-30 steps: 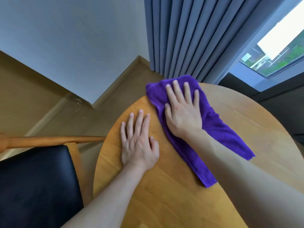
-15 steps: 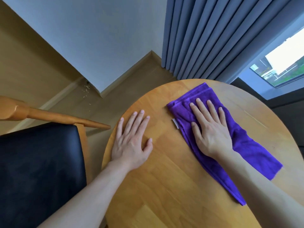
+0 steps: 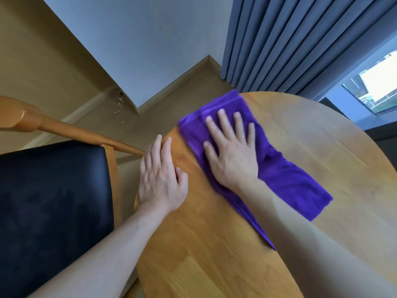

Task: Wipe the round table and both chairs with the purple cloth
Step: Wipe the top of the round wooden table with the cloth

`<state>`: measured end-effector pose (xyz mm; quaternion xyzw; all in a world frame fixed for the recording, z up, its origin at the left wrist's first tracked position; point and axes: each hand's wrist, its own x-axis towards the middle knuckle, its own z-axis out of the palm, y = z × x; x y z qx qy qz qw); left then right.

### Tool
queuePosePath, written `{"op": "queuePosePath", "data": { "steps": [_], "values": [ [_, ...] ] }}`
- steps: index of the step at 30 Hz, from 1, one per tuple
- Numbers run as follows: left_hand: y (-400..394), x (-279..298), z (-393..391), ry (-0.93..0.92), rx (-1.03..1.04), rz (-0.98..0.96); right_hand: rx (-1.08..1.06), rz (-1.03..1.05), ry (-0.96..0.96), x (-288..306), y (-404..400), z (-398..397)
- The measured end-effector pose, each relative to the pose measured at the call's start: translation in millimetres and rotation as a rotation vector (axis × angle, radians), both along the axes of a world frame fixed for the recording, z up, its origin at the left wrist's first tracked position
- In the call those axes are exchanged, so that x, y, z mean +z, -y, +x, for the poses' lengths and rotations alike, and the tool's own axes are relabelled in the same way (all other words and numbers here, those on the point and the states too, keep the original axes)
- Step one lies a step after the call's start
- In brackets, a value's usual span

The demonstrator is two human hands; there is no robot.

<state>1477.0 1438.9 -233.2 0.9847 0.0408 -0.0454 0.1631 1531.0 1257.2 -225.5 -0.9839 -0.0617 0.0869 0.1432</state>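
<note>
Two flat hands, fingers spread, purple cloth, round table, seemingly curtained corner.

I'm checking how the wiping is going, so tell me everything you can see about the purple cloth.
The purple cloth is a soft, towel-like rag, folded into a long strip with layered edges showing at its near end. It lies flat on the round wooden table, running diagonally from the far left rim, which its far end reaches, toward the person. The right hand presses on its far part, fingers straight and spread. The right forearm covers part of its near side. The left hand rests on bare wood beside it, not touching it.
</note>
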Motion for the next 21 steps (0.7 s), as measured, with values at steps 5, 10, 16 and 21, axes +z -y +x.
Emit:
{"op": "queuePosePath", "data": {
  "steps": [5, 10, 16, 21],
  "values": [
    [-1.4, 3.8, 2.3, -0.057, 0.009, -0.035, 0.39, 0.029, -0.015, -1.9, 34.8, -53.8],
    [-0.9, 4.2, 3.5, -0.095, 0.0, -0.023, 0.186, -0.007, 0.005, -0.1, 76.6, 1.7],
    [-0.4, 5.5, 4.0, -0.115, -0.003, -0.015, -0.192, -0.005, -0.001, -0.8, 7.2, 45.2],
    [-0.2, 7.9, 1.3, -0.121, 0.001, -0.022, 0.408, -0.012, 0.003, 0.2, -2.5, -12.7]
  ]
}}
